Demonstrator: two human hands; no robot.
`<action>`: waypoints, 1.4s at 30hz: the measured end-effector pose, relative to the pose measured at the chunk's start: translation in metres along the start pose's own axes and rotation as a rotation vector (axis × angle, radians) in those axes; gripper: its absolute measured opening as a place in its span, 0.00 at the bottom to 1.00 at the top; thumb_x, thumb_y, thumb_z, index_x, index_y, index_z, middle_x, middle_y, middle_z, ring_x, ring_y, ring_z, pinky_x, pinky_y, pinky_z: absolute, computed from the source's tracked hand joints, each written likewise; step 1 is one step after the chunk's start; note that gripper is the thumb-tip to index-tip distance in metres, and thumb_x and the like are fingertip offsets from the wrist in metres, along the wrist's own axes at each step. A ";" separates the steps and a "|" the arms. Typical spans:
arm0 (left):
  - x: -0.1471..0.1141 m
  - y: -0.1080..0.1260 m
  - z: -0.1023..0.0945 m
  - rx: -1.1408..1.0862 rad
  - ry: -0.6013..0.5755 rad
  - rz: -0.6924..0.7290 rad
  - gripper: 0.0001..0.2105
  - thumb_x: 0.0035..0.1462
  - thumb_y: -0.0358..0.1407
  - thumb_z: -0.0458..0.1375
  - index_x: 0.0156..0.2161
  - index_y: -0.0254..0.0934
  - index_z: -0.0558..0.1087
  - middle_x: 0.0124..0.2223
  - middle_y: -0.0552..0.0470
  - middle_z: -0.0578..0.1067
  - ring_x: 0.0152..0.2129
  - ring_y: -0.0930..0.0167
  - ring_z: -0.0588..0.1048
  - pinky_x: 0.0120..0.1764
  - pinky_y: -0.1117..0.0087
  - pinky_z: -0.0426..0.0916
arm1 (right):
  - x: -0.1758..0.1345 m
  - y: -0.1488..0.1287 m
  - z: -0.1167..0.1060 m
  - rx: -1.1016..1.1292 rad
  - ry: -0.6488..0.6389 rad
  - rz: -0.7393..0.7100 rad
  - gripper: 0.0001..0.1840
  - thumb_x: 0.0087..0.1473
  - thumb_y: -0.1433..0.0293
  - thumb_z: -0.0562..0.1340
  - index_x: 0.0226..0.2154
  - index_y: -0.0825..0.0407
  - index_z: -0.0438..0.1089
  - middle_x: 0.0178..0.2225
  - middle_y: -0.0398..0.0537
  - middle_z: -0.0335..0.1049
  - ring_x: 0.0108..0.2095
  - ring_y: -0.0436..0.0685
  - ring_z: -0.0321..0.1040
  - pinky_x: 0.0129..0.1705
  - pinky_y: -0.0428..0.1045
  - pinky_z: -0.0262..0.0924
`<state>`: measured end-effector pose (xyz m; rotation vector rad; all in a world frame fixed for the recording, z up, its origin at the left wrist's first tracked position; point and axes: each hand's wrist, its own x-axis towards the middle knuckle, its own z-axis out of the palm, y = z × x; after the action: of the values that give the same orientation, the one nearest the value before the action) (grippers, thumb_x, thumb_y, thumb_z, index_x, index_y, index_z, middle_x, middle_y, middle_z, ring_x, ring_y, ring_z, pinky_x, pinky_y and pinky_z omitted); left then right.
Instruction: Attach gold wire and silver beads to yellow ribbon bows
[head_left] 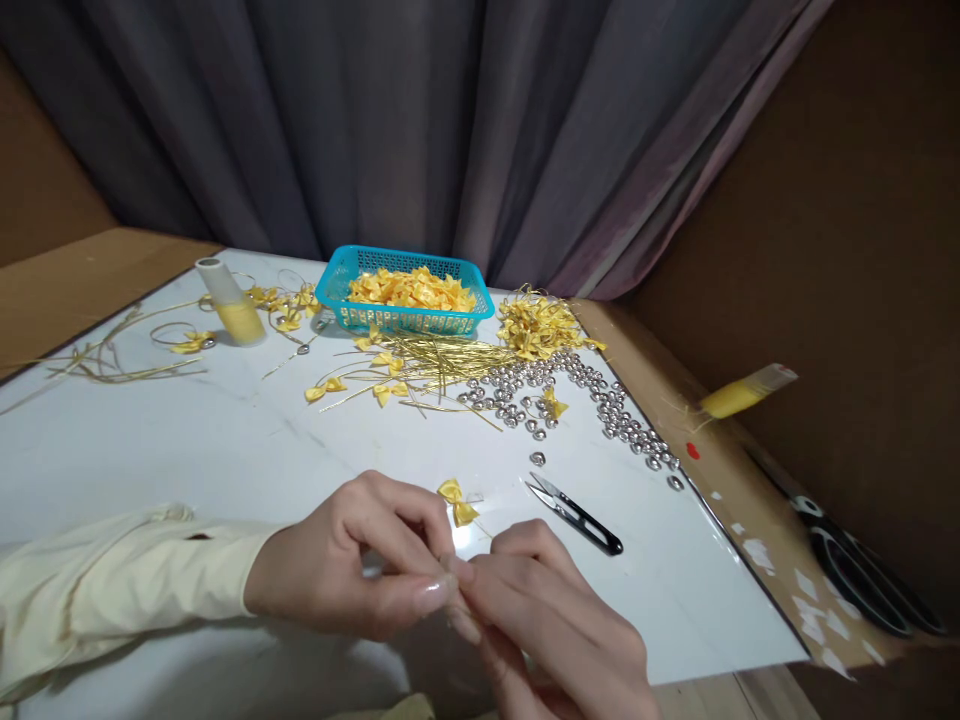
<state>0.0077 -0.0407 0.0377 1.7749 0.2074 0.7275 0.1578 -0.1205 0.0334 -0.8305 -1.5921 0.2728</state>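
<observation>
My left hand (367, 560) and my right hand (555, 620) meet at the fingertips above the near part of the white board. Both are closed in a pinch, and whatever sits between the fingertips is too small or hidden to make out. Just beyond them lies a yellow ribbon bow (457, 502), with a thin strand beside it. To the right of the bow rest black-handled thread snips (576, 515), their blades pointing away to the left. A single silver bead (537, 459) lies beyond the snips.
At the back stands a blue basket (330, 285) of yellow bows. Gold cords (450, 360), a pile of corded bows (536, 325) and many silver beads (622, 415) spread before it. Yellow thread spools (240, 318) stand left and lie right. Large scissors (855, 570) lie far right.
</observation>
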 end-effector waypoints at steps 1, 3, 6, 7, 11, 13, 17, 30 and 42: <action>0.000 0.000 0.000 0.008 0.004 -0.001 0.11 0.56 0.32 0.56 0.32 0.32 0.81 0.26 0.46 0.73 0.19 0.76 0.68 0.23 0.77 0.61 | 0.001 0.000 0.000 -0.004 -0.002 -0.002 0.15 0.43 0.87 0.59 0.35 0.60 0.73 0.24 0.51 0.70 0.25 0.52 0.57 0.22 0.48 0.57; -0.001 0.000 0.000 0.015 0.012 -0.002 0.10 0.55 0.30 0.56 0.31 0.31 0.80 0.26 0.46 0.73 0.19 0.76 0.67 0.22 0.76 0.61 | 0.002 0.000 0.000 -0.013 0.015 -0.010 0.16 0.42 0.87 0.59 0.34 0.60 0.73 0.24 0.50 0.69 0.25 0.52 0.56 0.21 0.48 0.56; -0.002 0.000 0.001 0.004 0.021 -0.002 0.09 0.53 0.28 0.57 0.30 0.29 0.80 0.25 0.47 0.72 0.19 0.76 0.66 0.22 0.76 0.60 | 0.004 0.000 0.002 -0.026 0.045 -0.016 0.16 0.41 0.87 0.58 0.34 0.59 0.73 0.23 0.50 0.69 0.24 0.52 0.56 0.21 0.48 0.56; -0.002 0.000 0.001 0.004 0.020 -0.002 0.09 0.53 0.27 0.57 0.30 0.28 0.80 0.25 0.46 0.72 0.19 0.76 0.66 0.22 0.76 0.60 | 0.004 0.001 0.003 -0.028 0.052 -0.014 0.16 0.41 0.88 0.58 0.33 0.59 0.73 0.22 0.49 0.69 0.24 0.52 0.56 0.21 0.48 0.56; -0.002 0.000 0.002 0.017 0.025 0.002 0.10 0.53 0.28 0.57 0.28 0.27 0.80 0.25 0.45 0.72 0.18 0.76 0.67 0.22 0.76 0.60 | 0.003 0.001 0.003 -0.034 0.056 -0.017 0.16 0.41 0.87 0.58 0.33 0.59 0.73 0.22 0.49 0.69 0.24 0.52 0.57 0.21 0.47 0.56; -0.002 -0.001 0.002 0.026 0.025 0.003 0.10 0.55 0.30 0.56 0.29 0.28 0.80 0.25 0.46 0.73 0.19 0.76 0.66 0.22 0.76 0.61 | 0.001 0.002 0.002 -0.040 0.037 -0.016 0.16 0.42 0.87 0.58 0.33 0.59 0.73 0.23 0.49 0.69 0.24 0.51 0.57 0.21 0.47 0.56; -0.003 -0.002 0.002 0.043 0.012 0.005 0.13 0.58 0.35 0.55 0.29 0.32 0.80 0.26 0.47 0.73 0.18 0.77 0.65 0.22 0.76 0.60 | 0.000 0.001 0.000 -0.057 0.012 -0.017 0.16 0.43 0.87 0.56 0.33 0.58 0.73 0.23 0.48 0.68 0.25 0.51 0.57 0.22 0.47 0.56; -0.001 0.000 0.001 0.033 -0.017 0.049 0.16 0.60 0.38 0.52 0.30 0.35 0.80 0.26 0.46 0.73 0.21 0.75 0.68 0.26 0.75 0.64 | -0.001 0.001 0.000 -0.052 0.022 -0.025 0.20 0.42 0.88 0.54 0.34 0.57 0.72 0.24 0.47 0.68 0.25 0.52 0.57 0.22 0.47 0.56; -0.002 0.002 -0.002 0.014 -0.046 0.039 0.14 0.60 0.37 0.52 0.33 0.34 0.80 0.27 0.44 0.74 0.22 0.73 0.68 0.27 0.73 0.63 | -0.002 0.001 0.000 -0.030 0.018 -0.010 0.22 0.41 0.88 0.54 0.37 0.57 0.73 0.24 0.47 0.69 0.25 0.52 0.56 0.22 0.47 0.56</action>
<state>0.0049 -0.0404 0.0391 1.8111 0.1482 0.7139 0.1585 -0.1208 0.0312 -0.8459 -1.5869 0.2347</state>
